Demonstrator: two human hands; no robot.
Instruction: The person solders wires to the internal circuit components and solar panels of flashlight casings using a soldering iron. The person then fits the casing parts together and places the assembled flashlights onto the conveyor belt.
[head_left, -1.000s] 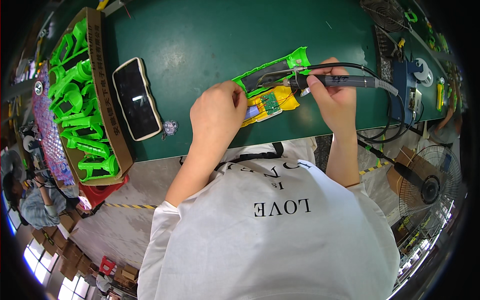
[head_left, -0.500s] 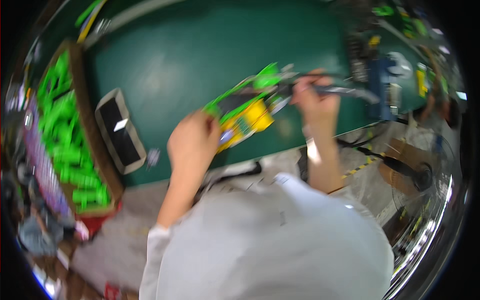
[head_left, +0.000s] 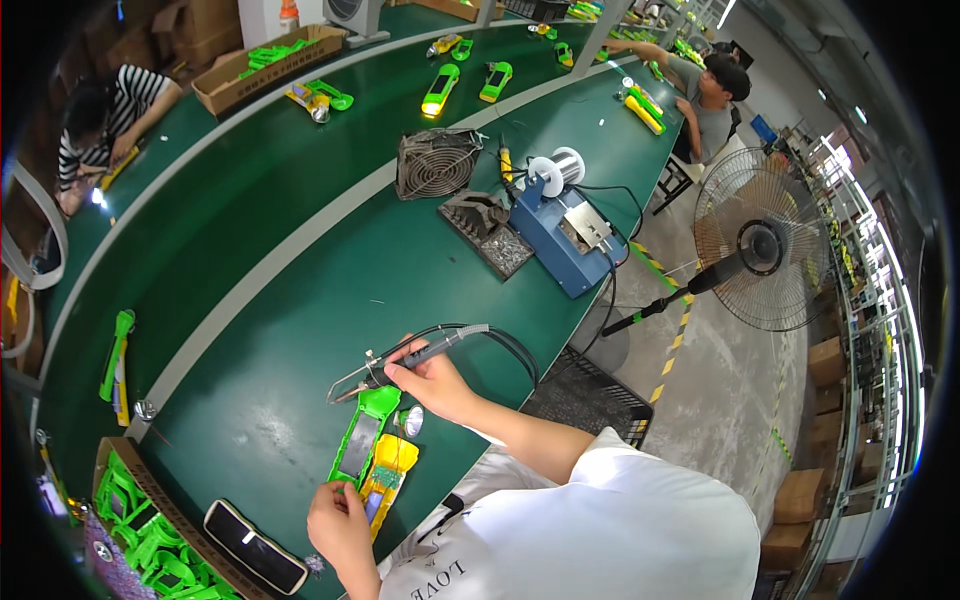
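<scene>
My right hand (head_left: 432,385) is wrapped round the dark handle of a soldering iron (head_left: 425,352), which has a thin metal guide tube along it. Its tip points left, just beyond the head of an opened flashlight's green shell (head_left: 357,445); I cannot tell whether they touch. Fingers closed, my left hand (head_left: 338,522) pinches the near end of that green shell. Alongside lies the yellow shell half (head_left: 396,460) with a small green circuit board (head_left: 386,478) inside. A round silvery reflector (head_left: 411,420) sits between the heads of both halves.
A phone (head_left: 255,546) lies near a box of green shells (head_left: 150,540). Beyond my right hand stand a blue solder-feeding unit (head_left: 565,240), an iron stand (head_left: 490,235) and a square fan (head_left: 438,163). A conveyor (head_left: 225,240) carries flashlights. A floor fan (head_left: 760,245) stands right; co-workers sit farther off.
The head view has swung right and up, bringing in the conveyor and co-workers. The soldering iron's tip now points left past the green shell's head. My left hand keeps hold of the shell's near end.
</scene>
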